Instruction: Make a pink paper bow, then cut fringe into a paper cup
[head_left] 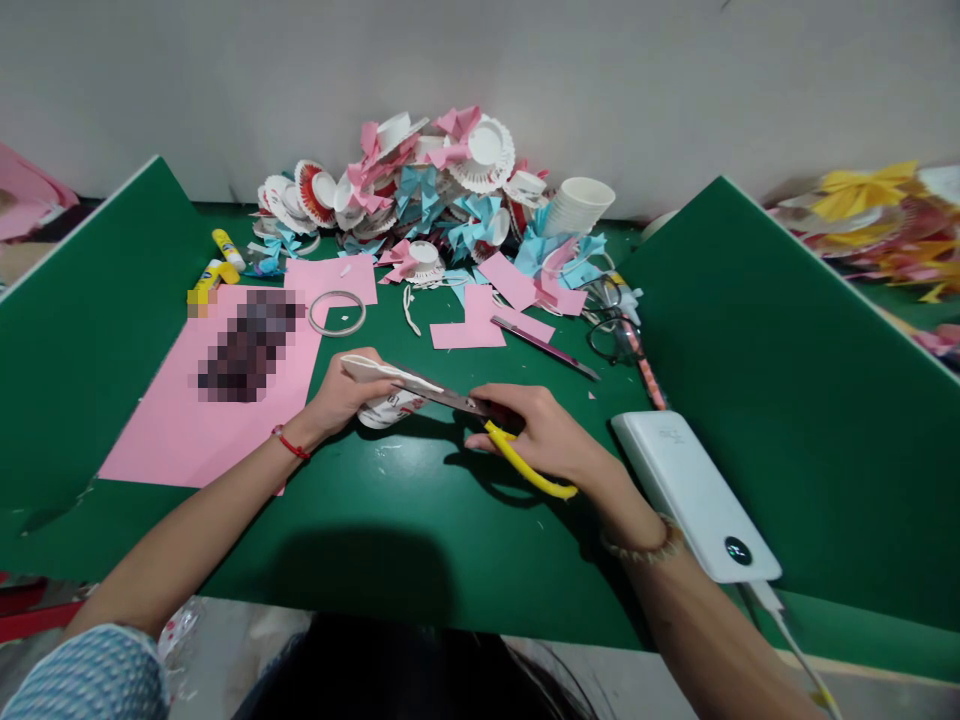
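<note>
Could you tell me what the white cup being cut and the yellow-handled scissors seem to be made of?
The white cup with red print, held by the left hand, looks like thin matte paper: its cut rim curls into a flat strip. The yellow-handled scissors in the right hand seem to have grey, dull-shining metal blades and smooth glossy handles, probably plastic.

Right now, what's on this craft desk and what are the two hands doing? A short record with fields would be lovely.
left hand: holds a paper cup on its side
right hand: grips yellow-handled scissors, blades at the cup's rim
surface: green table
left of hands: large pink sheet, tape ring, glue sticks
back: pile of cut cups and pink and blue paper; cup stack
right: white power bank, glasses
</note>
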